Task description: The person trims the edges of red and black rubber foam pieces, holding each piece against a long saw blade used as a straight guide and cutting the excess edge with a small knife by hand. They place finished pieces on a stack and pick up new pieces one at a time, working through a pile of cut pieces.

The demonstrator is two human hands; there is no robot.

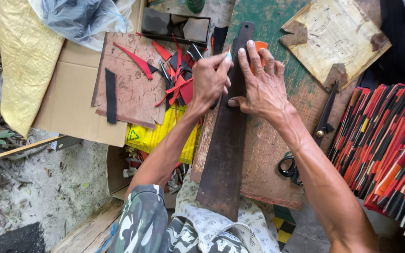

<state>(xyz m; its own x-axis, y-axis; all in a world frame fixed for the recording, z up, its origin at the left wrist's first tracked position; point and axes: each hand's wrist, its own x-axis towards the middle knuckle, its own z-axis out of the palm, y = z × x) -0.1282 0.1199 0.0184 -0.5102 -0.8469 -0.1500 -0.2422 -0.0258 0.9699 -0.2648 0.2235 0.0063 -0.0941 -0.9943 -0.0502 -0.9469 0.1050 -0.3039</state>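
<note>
A long dark worn strip (pixel 223 159) lies lengthwise on a reddish wooden board (pixel 268 159), running away from me. My right hand (pixel 258 89) presses flat on the strip's far part, its fingers spread over an orange piece (pixel 260 46) beside the strip. My left hand (pixel 209 79) pinches a small pale-tipped tool (pixel 228 55) against the strip's left edge, close to my right forefinger. What kind of tool it is I cannot tell, since most of it is hidden in the fingers.
Black scissors (pixel 305 150) lie on the board's right side. A stack of red, black and orange strips (pixel 385 140) fills the right. Red and black scraps lie on a brown sheet (pixel 132 89) over cardboard (pixel 71 103). A pale stained template (pixel 338 37) lies far right.
</note>
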